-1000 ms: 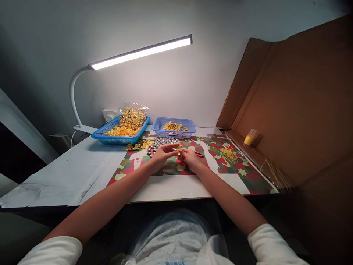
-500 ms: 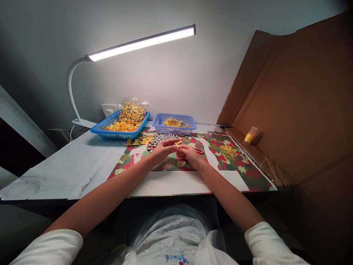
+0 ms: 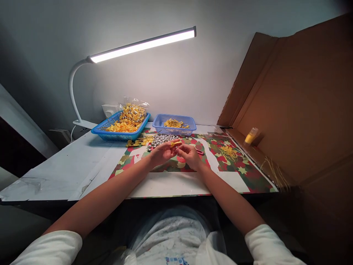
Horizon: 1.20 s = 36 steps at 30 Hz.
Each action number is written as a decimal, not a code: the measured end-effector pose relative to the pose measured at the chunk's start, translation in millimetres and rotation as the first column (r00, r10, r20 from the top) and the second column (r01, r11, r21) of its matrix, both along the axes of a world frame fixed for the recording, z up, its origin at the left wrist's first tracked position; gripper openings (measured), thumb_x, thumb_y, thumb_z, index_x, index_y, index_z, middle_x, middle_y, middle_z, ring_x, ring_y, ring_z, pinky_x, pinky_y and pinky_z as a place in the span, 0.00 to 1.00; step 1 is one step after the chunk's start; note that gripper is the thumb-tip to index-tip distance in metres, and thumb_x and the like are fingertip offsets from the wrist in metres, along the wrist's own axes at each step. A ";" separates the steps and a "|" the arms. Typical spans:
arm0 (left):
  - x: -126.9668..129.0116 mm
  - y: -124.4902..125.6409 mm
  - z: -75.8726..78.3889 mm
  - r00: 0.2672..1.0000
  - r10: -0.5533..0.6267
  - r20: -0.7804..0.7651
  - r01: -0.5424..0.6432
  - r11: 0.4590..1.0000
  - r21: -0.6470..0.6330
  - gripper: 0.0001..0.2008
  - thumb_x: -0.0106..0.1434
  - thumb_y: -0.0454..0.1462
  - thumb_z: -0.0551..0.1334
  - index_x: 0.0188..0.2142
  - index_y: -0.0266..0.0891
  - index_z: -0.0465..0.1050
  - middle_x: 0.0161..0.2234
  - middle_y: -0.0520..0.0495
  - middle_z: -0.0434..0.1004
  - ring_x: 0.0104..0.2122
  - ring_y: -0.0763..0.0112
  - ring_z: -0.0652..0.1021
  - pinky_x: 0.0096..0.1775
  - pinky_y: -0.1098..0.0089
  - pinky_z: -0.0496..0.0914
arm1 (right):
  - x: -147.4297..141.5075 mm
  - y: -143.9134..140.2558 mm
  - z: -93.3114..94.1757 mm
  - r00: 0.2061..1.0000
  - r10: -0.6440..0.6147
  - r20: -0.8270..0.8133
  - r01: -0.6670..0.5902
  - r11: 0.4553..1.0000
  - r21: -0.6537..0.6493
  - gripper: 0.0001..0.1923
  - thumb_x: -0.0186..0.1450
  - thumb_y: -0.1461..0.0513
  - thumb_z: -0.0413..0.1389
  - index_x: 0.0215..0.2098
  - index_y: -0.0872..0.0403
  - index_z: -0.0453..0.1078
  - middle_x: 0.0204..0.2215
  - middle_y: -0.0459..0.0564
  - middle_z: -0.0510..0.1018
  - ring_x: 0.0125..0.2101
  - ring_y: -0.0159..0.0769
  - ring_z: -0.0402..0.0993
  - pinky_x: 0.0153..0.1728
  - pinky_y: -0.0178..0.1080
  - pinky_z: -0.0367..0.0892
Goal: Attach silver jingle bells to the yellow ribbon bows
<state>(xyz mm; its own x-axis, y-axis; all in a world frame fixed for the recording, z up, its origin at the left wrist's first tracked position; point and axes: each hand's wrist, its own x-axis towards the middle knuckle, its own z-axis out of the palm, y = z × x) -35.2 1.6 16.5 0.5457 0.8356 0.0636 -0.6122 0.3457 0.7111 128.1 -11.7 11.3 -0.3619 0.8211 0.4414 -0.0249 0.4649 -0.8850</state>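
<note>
My left hand is turned partly palm up, its fingers closed on a small yellow ribbon piece. Close against it, my right hand pinches thumb to finger beside the ribbon piece; what lies in that pinch is too small to make out. Just behind my left hand is a heap of silver bells. A red-handled tool shows partly past my right hand. Under the hands lies a round red item, mostly covered.
At the back left, a blue basket holds yellow ribbon pieces with bells; a periwinkle basket holds more. Yellow strings lie at right, near a yellow thread spool by the cardboard wall. A lamp hangs overhead.
My fingertips met around the yellow piece before; now my right hand has drawn slightly back and down, and my left palm has turned upward, its fingers looser around the ribbon.
</note>
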 end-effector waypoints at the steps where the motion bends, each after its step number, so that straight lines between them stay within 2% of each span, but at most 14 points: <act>1: -0.3 0.1 -0.5 1.000 -0.009 0.002 0.009 1.000 0.005 0.15 0.56 0.31 0.58 0.44 0.33 0.74 0.37 0.44 0.78 0.34 0.73 0.76 0.39 0.74 0.69 | 0.0 -0.6 0.6 1.000 -0.001 0.004 0.001 1.000 0.009 0.12 0.60 0.54 0.57 0.26 0.54 0.71 0.26 0.46 0.74 0.29 0.32 0.69 0.34 0.36 0.63; 7: -1.5 0.0 -1.1 1.000 -0.015 -0.009 0.015 0.999 0.039 0.16 0.53 0.28 0.60 0.42 0.34 0.76 0.38 0.44 0.78 0.36 0.72 0.76 0.40 0.73 0.68 | -0.2 -5.6 6.4 1.000 0.013 0.016 -0.013 1.000 0.024 0.11 0.60 0.54 0.57 0.29 0.54 0.73 0.28 0.47 0.76 0.31 0.34 0.70 0.36 0.37 0.64; 15: -2.4 1.9 -0.4 0.987 0.109 -0.120 -0.092 0.986 0.141 0.17 0.46 0.26 0.67 0.38 0.38 0.78 0.35 0.48 0.79 0.33 0.73 0.77 0.40 0.72 0.68 | -0.8 -6.7 8.3 0.987 -0.105 0.122 0.092 0.990 0.108 0.10 0.61 0.56 0.54 0.27 0.53 0.70 0.27 0.47 0.73 0.31 0.36 0.67 0.36 0.39 0.63; 18: -3.0 2.5 0.0 0.975 0.168 -0.147 -0.138 0.972 0.190 0.18 0.44 0.27 0.69 0.37 0.39 0.79 0.34 0.48 0.80 0.32 0.73 0.77 0.40 0.71 0.68 | -0.6 -6.2 7.1 0.979 -0.171 0.112 0.151 0.975 0.166 0.08 0.61 0.57 0.54 0.28 0.52 0.69 0.28 0.48 0.74 0.32 0.37 0.68 0.37 0.40 0.63; 22: -1.8 -0.9 3.5 0.961 0.204 -0.187 -0.153 0.955 0.255 0.16 0.44 0.30 0.71 0.37 0.39 0.80 0.37 0.44 0.81 0.37 0.67 0.78 0.41 0.68 0.68 | 0.2 -7.5 7.8 0.971 -0.228 0.069 0.208 0.953 0.222 0.07 0.62 0.58 0.54 0.29 0.52 0.70 0.28 0.48 0.74 0.32 0.37 0.69 0.38 0.40 0.63; 29: 2.6 -9.3 11.3 0.956 0.236 -0.176 -0.183 0.945 0.272 0.16 0.41 0.31 0.74 0.33 0.39 0.81 0.33 0.47 0.82 0.34 0.69 0.78 0.39 0.69 0.70 | 2.0 -8.7 8.9 0.976 -0.196 0.100 0.167 0.957 0.237 0.09 0.63 0.56 0.53 0.29 0.52 0.68 0.26 0.47 0.72 0.29 0.36 0.66 0.34 0.38 0.61; 36: 1.3 -6.0 5.7 0.973 0.201 -0.115 -0.172 0.960 0.220 0.18 0.40 0.30 0.74 0.34 0.41 0.80 0.34 0.49 0.81 0.33 0.72 0.78 0.39 0.72 0.69 | 4.9 -5.9 1.5 0.975 -0.135 0.174 0.085 0.960 0.266 0.07 0.66 0.57 0.48 0.35 0.50 0.65 0.24 0.44 0.67 0.22 0.32 0.58 0.29 0.37 0.57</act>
